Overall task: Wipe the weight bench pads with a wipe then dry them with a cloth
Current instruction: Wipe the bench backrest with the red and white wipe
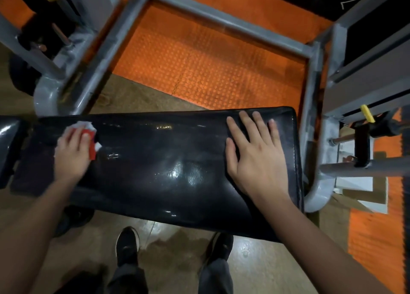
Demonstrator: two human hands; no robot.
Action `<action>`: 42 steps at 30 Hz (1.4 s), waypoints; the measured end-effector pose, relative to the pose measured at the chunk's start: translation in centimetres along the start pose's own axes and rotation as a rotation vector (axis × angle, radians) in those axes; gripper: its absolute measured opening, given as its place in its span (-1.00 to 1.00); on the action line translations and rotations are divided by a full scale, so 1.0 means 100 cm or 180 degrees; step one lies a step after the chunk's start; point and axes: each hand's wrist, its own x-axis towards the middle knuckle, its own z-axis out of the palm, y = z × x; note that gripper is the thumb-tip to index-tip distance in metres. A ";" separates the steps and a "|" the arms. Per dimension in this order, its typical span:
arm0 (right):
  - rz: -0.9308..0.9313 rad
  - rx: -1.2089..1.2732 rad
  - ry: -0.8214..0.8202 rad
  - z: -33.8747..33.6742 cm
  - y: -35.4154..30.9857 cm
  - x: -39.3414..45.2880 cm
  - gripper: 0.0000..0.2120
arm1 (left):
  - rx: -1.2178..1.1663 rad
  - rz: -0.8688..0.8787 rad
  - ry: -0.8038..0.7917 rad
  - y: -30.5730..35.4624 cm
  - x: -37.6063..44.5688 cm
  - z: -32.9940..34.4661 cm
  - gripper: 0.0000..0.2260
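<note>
Black vinyl pad: the long bench pad (168, 160) lies across the middle of the view, glossy, with bright streaks and patches of sheen over its centre and toward its left end. Judge these as moisture from wiping; you cannot confirm it from sheen alone.
Left hand: your left hand (72, 151) presses down on the pad near its left end, fingers curled over a crumpled wad.
Wad: the red-and-white material (92, 138) shows only at the fingertips and the hand's right side. You cannot tell from this view whether it is the wipe or the drying cloth.
Right hand: your right hand (253, 151) lies flat on the pad's right end, fingers straight and spread, holding nothing. Treat it as a brace.
Second pad: another black pad (7, 138) sits just left of the long one, mostly cut off by the frame edge. Its condition cannot be read.
Frame: the grey steel rack frame (221, 25) stands behind the pad on an orange studded mat (199, 71).
Progress: judged mid-task. The sheen suggests much of the long pad has been covered.
Remaining: finish the left end, treat the second pad, then complete or begin drying, depending on what the wad is.
Other material: no second wipe or cloth is visible.
</note>
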 end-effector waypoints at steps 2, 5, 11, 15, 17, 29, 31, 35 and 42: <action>-0.0048 -0.0029 0.0002 -0.001 -0.001 0.002 -0.54 | -0.0116 -0.0446 0.0029 0.005 0.005 -0.006 -0.52; -0.0027 -0.0054 -0.0029 -0.006 -0.005 0.003 -0.54 | -0.0048 -0.0714 0.0212 0.041 0.001 -0.006 -0.51; 0.0020 -0.0016 -0.0102 -0.013 -0.008 0.003 -0.54 | -0.0393 0.0847 0.0061 0.198 -0.084 0.009 -0.68; 0.0020 0.0006 -0.0077 -0.014 -0.009 0.003 -0.53 | -0.0434 0.1223 -0.0175 0.268 -0.144 0.019 -0.57; 0.0019 0.0000 -0.0061 -0.013 -0.009 0.002 -0.53 | -0.0481 0.1232 -0.0183 0.268 -0.149 0.017 -0.56; -0.0089 -0.0087 0.0042 -0.003 -0.003 0.001 -0.53 | 0.0036 0.0839 -0.0022 0.062 -0.049 0.008 -0.52; -0.0094 -0.0092 0.0096 -0.002 -0.002 0.001 -0.54 | 0.0144 0.0445 -0.0019 0.000 -0.025 0.001 -0.46; -0.0120 -0.0076 0.0151 -0.002 -0.004 0.003 -0.54 | -0.0083 -0.0304 0.0172 -0.002 -0.015 0.000 -0.49; -0.0077 -0.0096 0.0000 -0.012 -0.008 0.003 -0.53 | -0.0260 0.0543 0.0140 0.188 -0.104 0.008 -0.63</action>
